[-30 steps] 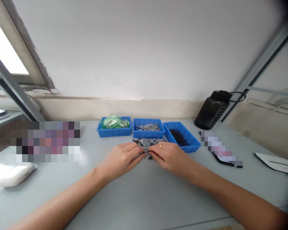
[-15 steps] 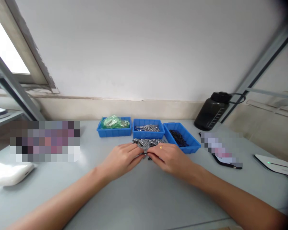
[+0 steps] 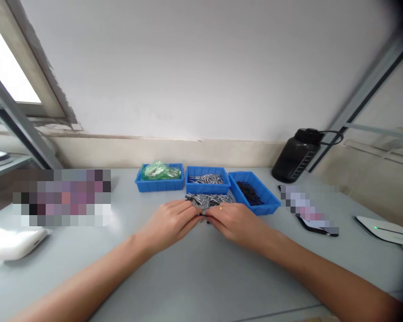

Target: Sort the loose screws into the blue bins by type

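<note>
My left hand (image 3: 173, 222) and my right hand (image 3: 237, 223) meet fingertip to fingertip just above the table. Both are closed in a pinch on one small dark rod-like piece (image 3: 203, 215), mostly covered by the fingers, so its exact kind is unclear. Right behind the fingers lies a loose pile of thin silver and black metal pieces (image 3: 210, 198), like screws or pins. Beyond it stands a blue bin (image 3: 207, 188) of silver pieces. To its right, an angled blue bin (image 3: 268, 208) contains black ones.
At the left back, another blue bin (image 3: 159, 186) carries a green plastic bag (image 3: 156, 170). A dark water bottle (image 3: 293, 156) and a phone (image 3: 317, 227) are on the right, beside a white device (image 3: 383, 230). A white case (image 3: 15, 243) lies left.
My right hand has dipped and turned slightly, uncovering a bit more of the pile. My left hand stays almost still, and both keep pinching the small dark piece.
</note>
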Tool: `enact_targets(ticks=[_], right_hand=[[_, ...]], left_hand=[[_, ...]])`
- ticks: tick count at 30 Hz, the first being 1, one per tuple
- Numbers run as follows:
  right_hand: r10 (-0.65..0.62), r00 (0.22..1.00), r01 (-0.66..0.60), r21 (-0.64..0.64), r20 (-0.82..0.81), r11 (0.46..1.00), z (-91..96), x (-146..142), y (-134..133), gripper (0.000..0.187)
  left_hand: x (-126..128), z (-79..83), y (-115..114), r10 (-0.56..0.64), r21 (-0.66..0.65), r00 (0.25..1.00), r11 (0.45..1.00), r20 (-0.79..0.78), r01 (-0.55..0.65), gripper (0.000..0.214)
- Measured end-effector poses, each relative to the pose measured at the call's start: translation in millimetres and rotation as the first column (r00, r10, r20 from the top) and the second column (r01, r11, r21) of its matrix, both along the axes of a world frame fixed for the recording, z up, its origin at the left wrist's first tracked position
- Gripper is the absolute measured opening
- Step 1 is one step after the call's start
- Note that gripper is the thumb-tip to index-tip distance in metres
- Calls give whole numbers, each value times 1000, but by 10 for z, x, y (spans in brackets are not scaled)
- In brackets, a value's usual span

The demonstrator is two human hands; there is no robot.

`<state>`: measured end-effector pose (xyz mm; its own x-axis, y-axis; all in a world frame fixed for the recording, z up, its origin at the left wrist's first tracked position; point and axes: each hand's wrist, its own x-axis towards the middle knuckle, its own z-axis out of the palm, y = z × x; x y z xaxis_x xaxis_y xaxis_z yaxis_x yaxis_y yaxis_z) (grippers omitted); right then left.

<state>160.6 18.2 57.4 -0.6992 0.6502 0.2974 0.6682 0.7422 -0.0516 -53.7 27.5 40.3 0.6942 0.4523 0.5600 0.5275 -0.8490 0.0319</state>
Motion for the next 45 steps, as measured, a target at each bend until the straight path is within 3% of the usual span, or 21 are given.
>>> enact_targets(ticks=[5, 12, 21, 26, 31, 37, 45], right_hand=[[-4, 1000, 4, -16, 20, 1000, 12, -11, -6, 20], [42, 992, -36, 49, -118, 998, -23, 30, 12, 16], [133, 972, -108, 138, -192, 985, -29, 16, -10, 21], [104, 976, -82, 121, -189, 989, -44, 41, 10, 19], [51, 989, -41, 73, -141, 997, -50, 43, 40, 19], [32, 997, -30, 34, -74, 999, -37, 10, 17, 20], [36, 989, -28, 55, -144, 998, -26, 33, 17, 19]], left_hand=[[8, 5, -8, -13, 2, 1000, 1000, -8, 13, 19], [11, 35, -13, 6, -3, 1000, 1000, -1, -6, 17], [10, -13, -10, 63, -117, 994, 990, -87, -73, 23], [1, 0, -3, 96, -188, 994, 977, -49, -104, 20], [6, 6, -16, 78, -224, 994, 973, 75, -59, 19], [13, 17, -34, 73, -206, 991, 977, 110, -50, 18], [-2, -6, -7, 111, -206, 982, 975, 152, -78, 20]])
